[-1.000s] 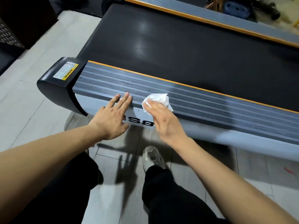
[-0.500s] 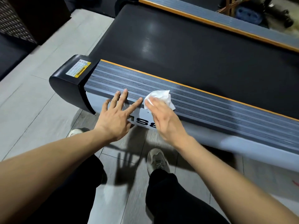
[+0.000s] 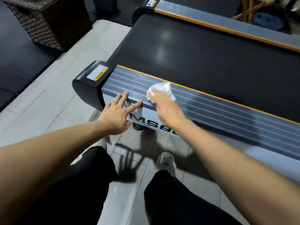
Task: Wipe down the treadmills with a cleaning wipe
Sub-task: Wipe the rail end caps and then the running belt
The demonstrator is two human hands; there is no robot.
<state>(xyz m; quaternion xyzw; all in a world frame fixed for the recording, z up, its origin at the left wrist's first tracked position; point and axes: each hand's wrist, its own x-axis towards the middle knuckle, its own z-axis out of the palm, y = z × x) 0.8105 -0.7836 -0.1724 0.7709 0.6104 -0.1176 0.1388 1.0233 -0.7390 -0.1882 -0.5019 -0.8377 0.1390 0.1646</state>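
The long treadmill with the black running belt (image 3: 203, 62) fills most of the view, and everything here is placed from it. Along its near edge runs the grey ribbed side rail with an orange inner stripe (image 3: 219, 109), ending toward the rear in a black rounded plastic end cap bearing a yellow-and-white warning label (image 3: 87, 83). Beyond the belt, the matching far rail shows. Below the near rail lies the pale grey tiled floor (image 3: 48, 108), where the person's feet stand.

The left hand (image 3: 116, 116) is released, fingers (image 3: 125, 95) spread, tips resting on the near rail's outer edge just short of the end cap, apparently as a brace. The right hand (image 3: 168, 111) lies flat on the same rail, a little farther from the cap, its fingers pressing down on the crumpled white cleaning wipe (image 3: 160, 90); the hand is blurred.

The wipe sits on the rail's ribbed top, bunched under and ahead of the right fingertips, its far edge reaching the orange stripe. It looks light, soft and limp, likely damp, so it should fold or roll on the ribs unless pinned broadly under the flat fingers rather than pinched at a corner.
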